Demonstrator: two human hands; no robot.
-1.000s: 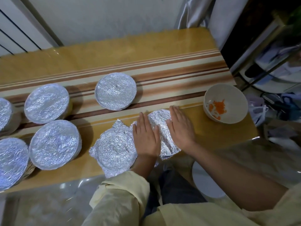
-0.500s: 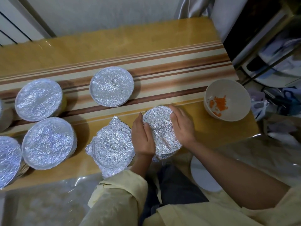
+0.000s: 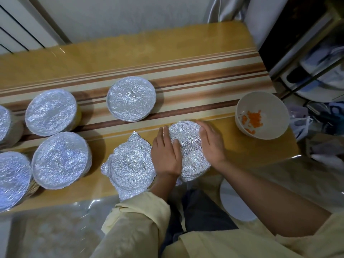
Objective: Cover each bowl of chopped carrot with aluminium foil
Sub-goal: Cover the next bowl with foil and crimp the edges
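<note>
Left hand (image 3: 165,153) and right hand (image 3: 212,144) flank foiled bowl (image 3: 189,146) on surface (image 3: 242,151), fingers together and nearly straight, pressing its sides, uncovered carrot bowl (image 3: 270,107) further right

— How is the table (image 3: 130,58) coloured?
— A glossy ochre yellow is seen, crossed lengthwise by stripes (image 3: 186,79) of cream, light brown and dark brown.
— And the foil (image 3: 188,146)?
— Crinkled silver is shown throughout, tinged bluish towards the left.
— The uncovered bowl (image 3: 270,107)?
— Off-white is seen, with bright orange carrot (image 3: 253,118) inside.
— And the clothing?
— A pale yellow sleeve (image 3: 137,220) and dark trousers (image 3: 201,211) are seen.
</note>
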